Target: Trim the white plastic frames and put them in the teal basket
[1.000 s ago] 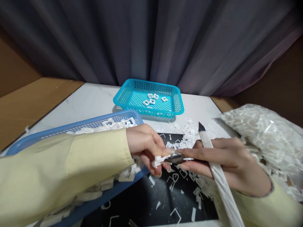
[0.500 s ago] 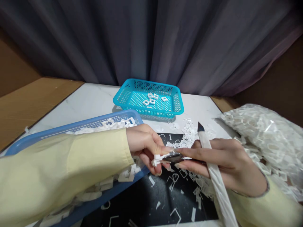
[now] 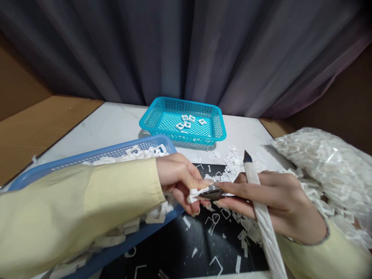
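My left hand (image 3: 186, 182) pinches a small white plastic part (image 3: 194, 195) over the black mat. My right hand (image 3: 279, 201) meets it from the right, its fingers closed on a dark, pointed metal tool (image 3: 214, 193) that touches the part. I cannot make out the tool's exact kind. Also held in the right hand, between the fingers, is a white-wrapped knife (image 3: 263, 217) with a slanted dark blade pointing up and away. The palm side of both hands is hidden.
White parts fill a blue basket (image 3: 139, 140) under my left forearm. Several small frames lie in a turquoise basket (image 3: 215, 135) behind. Trimmed scraps litter the black mat (image 3: 171, 248). At right is a clear bag (image 3: 328, 155) of white pieces. A grey curtain (image 3: 174, 50) hangs behind.
Both hands stay nearly in place with the same holds. The wrapped knife's lower end has shifted slightly left; the view has moved very slightly.
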`<action>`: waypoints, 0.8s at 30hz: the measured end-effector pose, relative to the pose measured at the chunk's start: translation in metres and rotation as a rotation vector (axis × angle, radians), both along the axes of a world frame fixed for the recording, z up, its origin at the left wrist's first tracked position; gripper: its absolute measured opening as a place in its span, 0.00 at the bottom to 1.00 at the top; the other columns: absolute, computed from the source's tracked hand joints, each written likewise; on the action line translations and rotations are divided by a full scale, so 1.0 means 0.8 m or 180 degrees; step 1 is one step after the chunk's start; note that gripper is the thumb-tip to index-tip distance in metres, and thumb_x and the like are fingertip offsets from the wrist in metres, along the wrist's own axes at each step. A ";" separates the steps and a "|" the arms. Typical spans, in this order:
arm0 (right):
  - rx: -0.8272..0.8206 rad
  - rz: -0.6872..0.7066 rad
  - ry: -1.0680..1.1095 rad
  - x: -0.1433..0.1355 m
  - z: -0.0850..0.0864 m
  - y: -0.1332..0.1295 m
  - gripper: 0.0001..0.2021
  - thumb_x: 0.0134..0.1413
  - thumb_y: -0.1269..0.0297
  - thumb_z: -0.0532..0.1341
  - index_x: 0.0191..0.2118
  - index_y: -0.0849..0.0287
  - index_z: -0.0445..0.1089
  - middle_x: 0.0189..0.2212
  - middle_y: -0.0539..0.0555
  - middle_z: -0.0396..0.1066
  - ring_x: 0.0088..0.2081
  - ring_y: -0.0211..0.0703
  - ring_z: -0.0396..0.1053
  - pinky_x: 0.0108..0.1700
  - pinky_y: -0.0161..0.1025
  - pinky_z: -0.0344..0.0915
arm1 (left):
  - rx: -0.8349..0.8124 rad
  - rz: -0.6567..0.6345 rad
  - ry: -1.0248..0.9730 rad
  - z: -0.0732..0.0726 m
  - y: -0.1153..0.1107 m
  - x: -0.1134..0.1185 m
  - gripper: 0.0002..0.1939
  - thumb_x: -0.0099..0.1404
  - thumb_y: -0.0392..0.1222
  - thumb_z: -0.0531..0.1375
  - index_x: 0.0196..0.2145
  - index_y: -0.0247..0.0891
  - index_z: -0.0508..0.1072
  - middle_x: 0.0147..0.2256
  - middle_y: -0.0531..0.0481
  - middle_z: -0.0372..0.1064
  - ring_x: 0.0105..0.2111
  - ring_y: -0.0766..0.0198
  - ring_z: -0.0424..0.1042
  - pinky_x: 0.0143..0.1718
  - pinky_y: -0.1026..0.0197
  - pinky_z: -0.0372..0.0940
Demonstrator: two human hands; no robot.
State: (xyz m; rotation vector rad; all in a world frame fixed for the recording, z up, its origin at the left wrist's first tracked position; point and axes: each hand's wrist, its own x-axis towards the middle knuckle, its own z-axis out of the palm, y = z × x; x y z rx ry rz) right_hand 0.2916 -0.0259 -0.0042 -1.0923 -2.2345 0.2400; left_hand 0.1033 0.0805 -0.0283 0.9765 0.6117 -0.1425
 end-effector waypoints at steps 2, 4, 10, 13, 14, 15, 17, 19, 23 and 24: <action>-0.0017 -0.0020 -0.0029 0.000 0.000 0.000 0.12 0.47 0.69 0.63 0.41 0.63 0.71 0.20 0.49 0.69 0.19 0.33 0.65 0.19 0.33 0.58 | 0.0024 0.0042 -0.0025 -0.001 -0.001 0.000 0.13 0.50 0.45 0.64 0.22 0.29 0.77 0.18 0.44 0.73 0.18 0.65 0.72 0.20 0.68 0.69; 0.0004 -0.0035 -0.0040 0.000 0.000 0.000 0.12 0.47 0.69 0.63 0.41 0.63 0.72 0.20 0.50 0.69 0.19 0.33 0.64 0.19 0.32 0.58 | -0.0010 0.0036 -0.0010 0.001 0.000 0.001 0.12 0.50 0.44 0.63 0.22 0.29 0.76 0.19 0.45 0.74 0.18 0.65 0.72 0.21 0.68 0.70; 0.0086 -0.0110 -0.0149 -0.001 0.000 0.000 0.11 0.48 0.68 0.63 0.41 0.62 0.72 0.20 0.49 0.69 0.18 0.31 0.62 0.19 0.31 0.57 | -0.0082 0.0149 -0.0146 -0.004 -0.001 0.001 0.11 0.51 0.43 0.63 0.21 0.29 0.76 0.18 0.45 0.73 0.17 0.65 0.72 0.20 0.68 0.70; 0.0177 -0.0150 -0.0209 -0.002 -0.001 -0.001 0.11 0.50 0.68 0.62 0.41 0.61 0.72 0.18 0.48 0.68 0.17 0.31 0.60 0.17 0.32 0.56 | -0.0078 0.0211 -0.0208 -0.009 -0.003 0.002 0.12 0.50 0.44 0.64 0.20 0.29 0.75 0.16 0.46 0.72 0.17 0.64 0.71 0.19 0.67 0.69; 0.0201 -0.0157 -0.0213 -0.002 -0.001 -0.001 0.11 0.50 0.67 0.62 0.42 0.60 0.71 0.18 0.47 0.67 0.17 0.30 0.60 0.17 0.31 0.56 | -0.0097 0.0199 -0.0180 -0.008 -0.003 0.002 0.12 0.50 0.43 0.64 0.20 0.30 0.75 0.16 0.46 0.72 0.17 0.64 0.72 0.20 0.67 0.70; 0.0200 -0.0162 -0.0220 -0.003 -0.001 -0.001 0.11 0.50 0.67 0.61 0.42 0.60 0.71 0.18 0.47 0.67 0.17 0.30 0.60 0.17 0.31 0.56 | -0.0119 0.0185 -0.0133 -0.006 -0.002 0.002 0.11 0.50 0.43 0.64 0.20 0.30 0.75 0.17 0.46 0.72 0.17 0.64 0.72 0.20 0.67 0.70; 0.0191 -0.0170 -0.0233 -0.004 -0.002 -0.001 0.11 0.51 0.67 0.61 0.42 0.60 0.71 0.18 0.47 0.67 0.17 0.30 0.61 0.18 0.31 0.57 | -0.0171 0.0118 0.0002 0.001 0.000 0.003 0.10 0.49 0.42 0.65 0.20 0.30 0.75 0.17 0.47 0.72 0.18 0.64 0.72 0.22 0.67 0.70; 0.0211 -0.0174 -0.0255 -0.004 -0.002 -0.002 0.11 0.52 0.67 0.60 0.42 0.60 0.70 0.19 0.47 0.67 0.18 0.30 0.62 0.18 0.31 0.57 | -0.0239 0.0026 0.0141 0.010 0.002 0.003 0.09 0.50 0.40 0.65 0.20 0.30 0.74 0.18 0.47 0.73 0.20 0.64 0.73 0.24 0.66 0.71; 0.0338 -0.0170 -0.0342 -0.004 -0.003 -0.004 0.10 0.53 0.67 0.60 0.42 0.62 0.70 0.23 0.49 0.70 0.21 0.31 0.65 0.20 0.31 0.60 | -0.0323 -0.0014 0.0251 0.019 0.004 0.004 0.08 0.53 0.38 0.63 0.21 0.29 0.74 0.18 0.47 0.73 0.21 0.65 0.73 0.27 0.66 0.71; 0.0371 -0.0173 -0.0366 -0.004 -0.003 -0.004 0.10 0.52 0.67 0.60 0.42 0.62 0.70 0.24 0.49 0.71 0.22 0.31 0.66 0.21 0.31 0.60 | -0.0325 0.0018 0.0248 0.019 0.004 0.004 0.09 0.53 0.38 0.63 0.21 0.29 0.73 0.18 0.47 0.73 0.21 0.64 0.73 0.27 0.65 0.71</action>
